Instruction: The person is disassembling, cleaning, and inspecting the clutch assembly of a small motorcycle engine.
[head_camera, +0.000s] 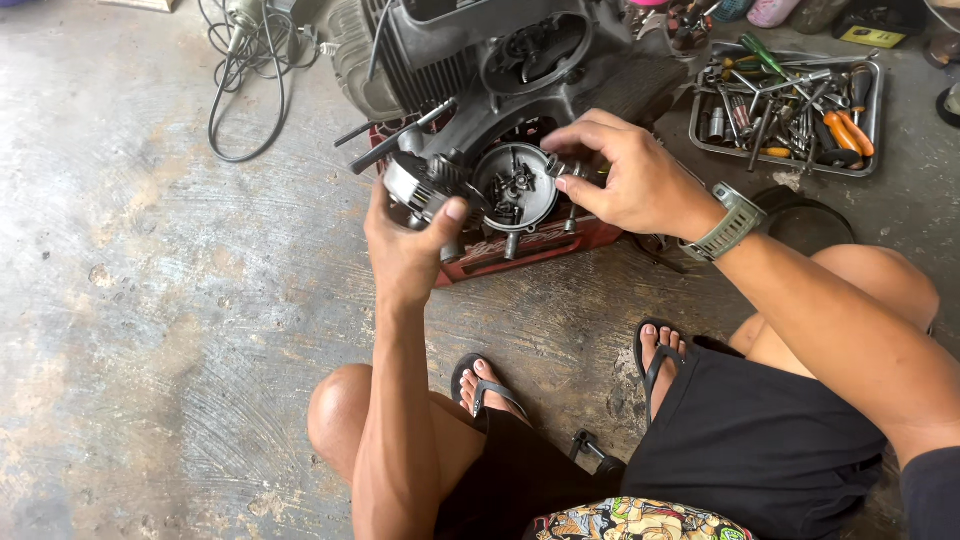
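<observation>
Bare concrete floor (150, 330), stained and scuffed, and I am squatting on it in black sandals with my knees spread. In front of me a small engine (500, 70) sits on a red crate (530, 250); its upper end is cut off by the top edge of the view. My left hand (410, 245) is wrapped around a round, finned clutch-like part (425, 185) at the engine's lower left, thumb laid over its rim, fingers hidden behind it — so I cannot see how far they curl. Just beside it is the open round housing (515, 185), with small dark pieces at its middle that are hard to make out. My right hand (625, 175) hovers over the housing's right edge, thumb and forefinger pinched narrow on a small metal piece (560, 168); it is too small to name. A grey wristwatch (728, 225) sits on that wrist. Well to the right lies a metal tray (700, 140) heaped with screwdrivers, sockets and orange-handled pliers (850, 130). A black round cover (810, 225) lies near my right forearm, partly hidden by it. At the top left a tangle of black cable (250, 90) runs out of view.
</observation>
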